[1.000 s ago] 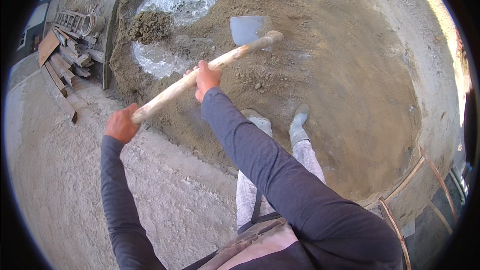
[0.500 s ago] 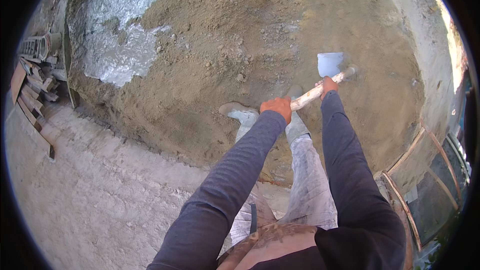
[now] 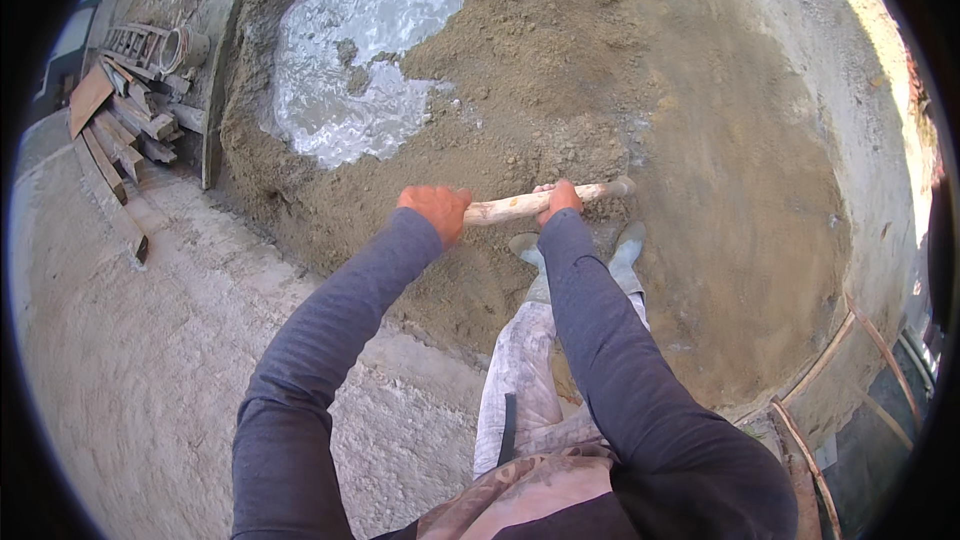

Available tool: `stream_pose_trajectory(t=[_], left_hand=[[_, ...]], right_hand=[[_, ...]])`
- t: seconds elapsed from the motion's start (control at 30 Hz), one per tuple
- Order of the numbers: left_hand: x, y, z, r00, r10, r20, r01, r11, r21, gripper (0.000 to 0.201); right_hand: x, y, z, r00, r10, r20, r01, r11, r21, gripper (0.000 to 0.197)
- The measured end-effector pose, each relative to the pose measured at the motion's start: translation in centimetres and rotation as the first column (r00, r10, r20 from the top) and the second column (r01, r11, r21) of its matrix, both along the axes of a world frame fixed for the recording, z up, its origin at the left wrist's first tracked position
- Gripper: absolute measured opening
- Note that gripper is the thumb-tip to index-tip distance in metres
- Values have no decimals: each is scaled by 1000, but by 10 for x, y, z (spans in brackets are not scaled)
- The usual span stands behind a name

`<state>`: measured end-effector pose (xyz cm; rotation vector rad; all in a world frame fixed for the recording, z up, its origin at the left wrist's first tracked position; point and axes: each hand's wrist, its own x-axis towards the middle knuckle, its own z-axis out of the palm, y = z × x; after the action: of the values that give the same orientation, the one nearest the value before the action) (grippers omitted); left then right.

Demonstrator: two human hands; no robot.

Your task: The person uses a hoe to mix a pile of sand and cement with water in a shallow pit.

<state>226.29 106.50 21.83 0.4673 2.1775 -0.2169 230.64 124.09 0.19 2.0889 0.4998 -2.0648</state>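
Note:
Both my hands are closed round the pale wooden handle of a hoe [image 3: 508, 208], held almost level across the front of my body. My left hand [image 3: 437, 211] grips it at the left, and my right hand [image 3: 561, 202] grips it further right, closer to its greyish right end. The hoe's blade does not show now. Below and around the tool spreads brown sandy mix [image 3: 510, 130]. A shiny grey-white wet pool [image 3: 345, 90] lies in a hollow of that heap, beyond my left hand.
My boots [image 3: 627, 252] stand in the mix below the handle. Wooden boards [image 3: 120, 145], a round bucket [image 3: 184, 50] and a ladder-like frame [image 3: 132, 44] lie at the far left. Pale rough concrete [image 3: 150, 340] borders the heap on the left; wooden poles [image 3: 808, 460] lean at the lower right.
Both hands and the hoe have moved left toward the pool, and the handle has turned more level. The flat pale blade seen earlier is now hidden. The view has shifted left.

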Motion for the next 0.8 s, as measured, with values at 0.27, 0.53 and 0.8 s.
stream_pose_trajectory(t=[0.27,0.53,0.8], left_hand=[[-16,-122,226,932,-75,-356,15,986,-169,17],[101,-127,159,979,135,-150,-147,987,-72,17],[257,199,-128,910,363,203,-410,861,300,21]], right_hand=[[-43,-190,176,926,-123,-356,-16,931,-363,21],[56,-106,175,905,70,-419,-149,976,-160,35],[214,258,-104,963,239,128,-269,899,346,15]])
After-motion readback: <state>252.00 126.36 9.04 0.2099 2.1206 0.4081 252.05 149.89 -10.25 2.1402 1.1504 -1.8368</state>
